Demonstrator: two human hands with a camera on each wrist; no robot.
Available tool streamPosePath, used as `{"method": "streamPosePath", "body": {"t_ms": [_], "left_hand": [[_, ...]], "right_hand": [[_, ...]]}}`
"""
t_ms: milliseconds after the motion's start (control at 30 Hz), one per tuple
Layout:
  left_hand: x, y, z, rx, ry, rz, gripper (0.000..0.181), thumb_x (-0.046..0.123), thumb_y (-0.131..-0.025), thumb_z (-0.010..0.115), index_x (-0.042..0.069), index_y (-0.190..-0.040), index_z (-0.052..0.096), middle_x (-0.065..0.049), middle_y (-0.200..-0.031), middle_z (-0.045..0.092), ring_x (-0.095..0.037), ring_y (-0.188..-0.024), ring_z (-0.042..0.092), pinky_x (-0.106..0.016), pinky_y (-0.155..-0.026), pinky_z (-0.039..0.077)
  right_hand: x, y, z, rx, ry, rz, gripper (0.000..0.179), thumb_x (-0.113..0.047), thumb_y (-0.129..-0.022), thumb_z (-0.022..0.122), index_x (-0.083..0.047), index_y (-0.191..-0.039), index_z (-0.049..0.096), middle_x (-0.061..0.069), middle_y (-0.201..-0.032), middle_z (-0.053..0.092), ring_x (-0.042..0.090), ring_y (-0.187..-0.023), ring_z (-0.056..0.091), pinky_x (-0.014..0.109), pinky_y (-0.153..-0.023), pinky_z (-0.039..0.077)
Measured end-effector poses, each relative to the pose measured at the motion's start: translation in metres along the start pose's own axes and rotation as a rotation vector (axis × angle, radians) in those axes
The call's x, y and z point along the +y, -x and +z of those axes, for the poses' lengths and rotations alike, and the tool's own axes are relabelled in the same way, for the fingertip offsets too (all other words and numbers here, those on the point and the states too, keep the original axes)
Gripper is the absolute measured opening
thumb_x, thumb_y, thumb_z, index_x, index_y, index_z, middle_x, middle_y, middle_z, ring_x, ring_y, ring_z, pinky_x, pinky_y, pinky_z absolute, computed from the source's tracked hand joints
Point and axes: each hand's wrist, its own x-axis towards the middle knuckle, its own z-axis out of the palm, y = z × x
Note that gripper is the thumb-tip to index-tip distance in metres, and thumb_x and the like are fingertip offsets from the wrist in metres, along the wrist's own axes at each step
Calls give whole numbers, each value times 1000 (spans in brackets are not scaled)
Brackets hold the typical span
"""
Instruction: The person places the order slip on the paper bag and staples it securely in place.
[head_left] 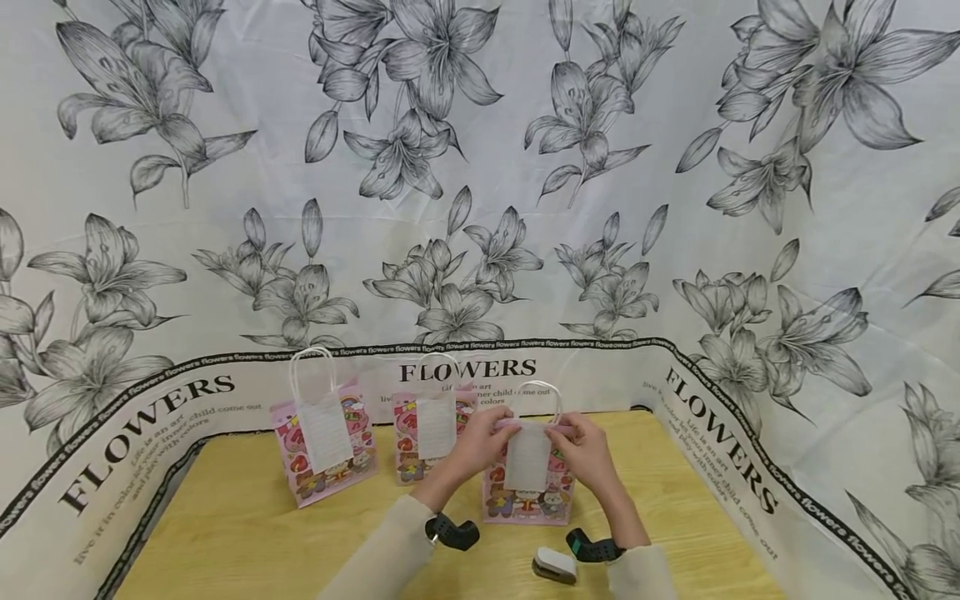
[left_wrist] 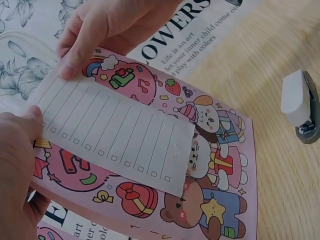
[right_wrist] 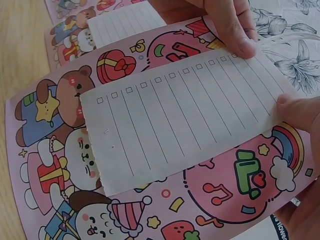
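A pink cartoon gift bag [head_left: 495,504] with white handles stands at the front right of the bag group. Over its front lies a lined paper slip [head_left: 527,458] with checkboxes down one edge. My left hand [head_left: 483,442] pinches the bag's top edge and the slip's upper left corner, thumb in front. At the upper right corner my right hand [head_left: 583,450] pinches the same edge, its thumb [right_wrist: 297,110] on the slip. The fingers of both hands go behind the bag's rim and are partly hidden.
Two similar gift bags, one at the left [head_left: 318,487] and one in the middle [head_left: 408,471], carry paper slips too. A small white and grey stapler [head_left: 555,565] lies on the wooden table [head_left: 247,533] near my right wrist. A flower-printed cloth [head_left: 480,208] hangs behind.
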Motion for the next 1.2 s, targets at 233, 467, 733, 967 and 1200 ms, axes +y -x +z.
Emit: {"method": "streamPosePath", "body": {"t_ms": [233,467,733,967,1200], "left_hand": [[-2,-4,0,21,-31,51,12,19,-99,60,11,-91,64,4,-67,53,-5,-47,43,-22,-45,39],[-1,-2,3,21,-10,51,14,20,-99,59,11,-89,64,3,-72,57,-6,-47,44,-22,-43,40],[-7,-6,-4,-19,-49,71,20,23,-99,58,13,-82,58,4,-70,52,-5,-49,43,-22,-46,40],[-7,-14,-23,-51,-56,71,20,20,-99,57,12,-81,59,2,-67,51,-8,-48,43,-23,-47,39],[-5,-11,-17,-99,-54,35,22,25,-100,57,12,-83,59,3,-72,51,-6,-55,45,-22,-51,41]], "right_hand": [[0,2,-3,15,37,64,37,-21,-89,74,-5,-118,58,13,-112,63,28,-100,62,42,-80,51],[19,50,-17,218,76,152,41,-21,-93,69,-1,-126,53,13,-123,58,25,-103,59,36,-85,48],[61,111,-12,-167,7,367,33,-21,-88,73,2,-109,64,12,-104,65,18,-87,61,30,-70,51],[77,114,3,-365,-1,319,52,-28,-76,84,3,-113,64,9,-103,65,18,-85,57,29,-69,47],[87,124,3,-436,-5,229,41,-21,-74,86,4,-101,67,-1,-86,64,10,-72,58,24,-62,46]]}}
